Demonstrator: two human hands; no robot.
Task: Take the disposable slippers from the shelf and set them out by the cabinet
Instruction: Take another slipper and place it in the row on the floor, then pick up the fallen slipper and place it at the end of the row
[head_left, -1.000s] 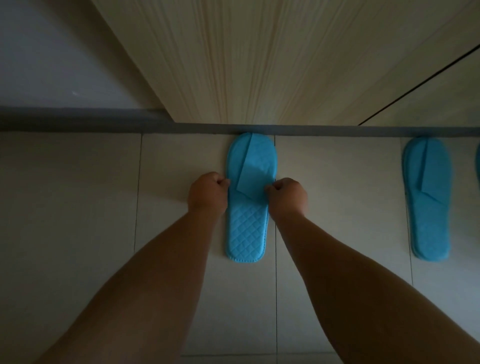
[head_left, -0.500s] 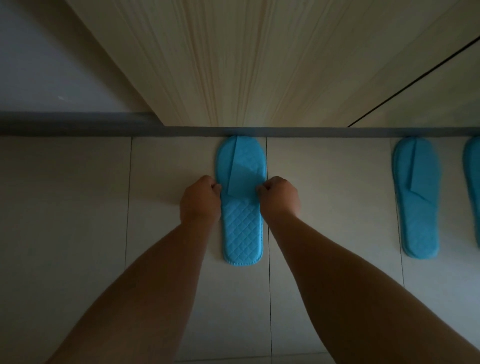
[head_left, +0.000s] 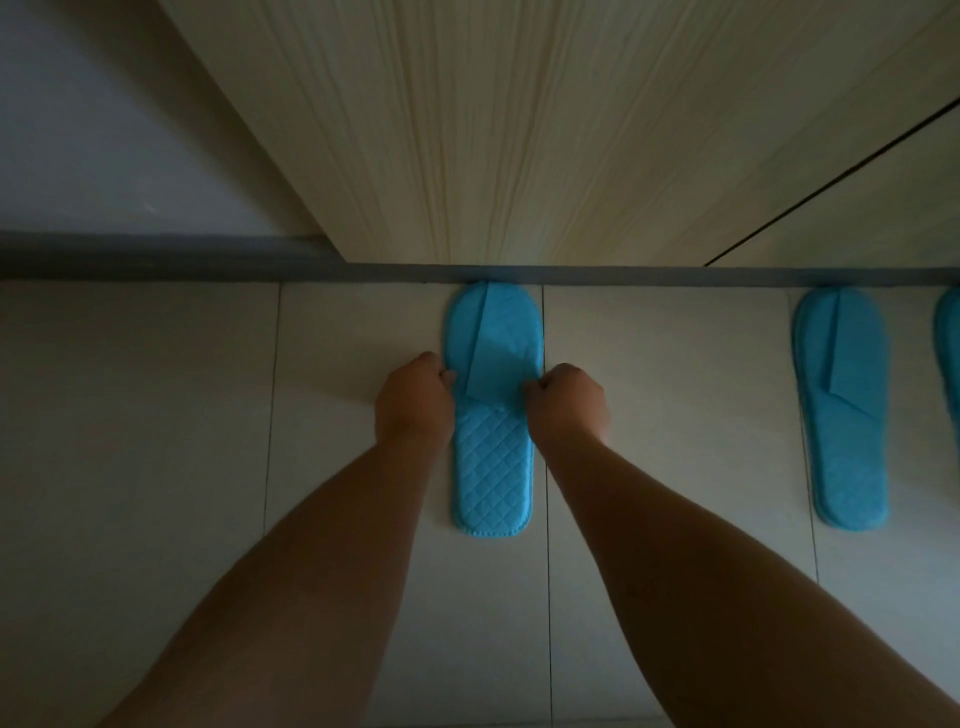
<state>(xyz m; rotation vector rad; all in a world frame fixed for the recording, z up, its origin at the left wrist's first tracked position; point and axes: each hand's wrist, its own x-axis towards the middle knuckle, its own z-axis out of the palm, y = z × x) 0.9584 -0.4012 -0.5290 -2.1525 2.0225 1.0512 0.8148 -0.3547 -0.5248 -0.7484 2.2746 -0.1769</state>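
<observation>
Writing: no brand, label or lettering can be read on any slipper or on the cabinet; the dim light leaves fine detail hard to make out.
Hidden or cut off: a third blue slipper (head_left: 949, 343) shows only as a sliver at the frame's 3 o'clock edge. The fingertips of both hands curl out of sight against the middle slipper's sides. The toe of that slipper is tucked into the shadow of the dark grey plinth strip (head_left: 623, 274).
Task's thing: a bright blue disposable slipper of thin non-woven fabric (head_left: 491, 410), flat on the pale tiled floor (head_left: 156, 415), its toe at 12 o'clock touching the plinth, its heel at 6 o'clock. The heel half is quilted in diamonds; the upper band lies folded flat in a slanting crease over the toe half.
Left hand (head_left: 413, 402): at the slipper's 9 o'clock side, fingers curled in and pinching the slipper's edge at the band's rear corner.
Right hand (head_left: 569, 408): at the 3 o'clock side, clenched the same way, pinching the opposite edge.
Second blue slipper (head_left: 841, 410): well apart at 3 o'clock, flat, toe to the plinth, band folded alike.
Cabinet: light wood-grain cabinet panel (head_left: 519, 130) rising at 12 o'clock, with a dark door seam at its right.
</observation>
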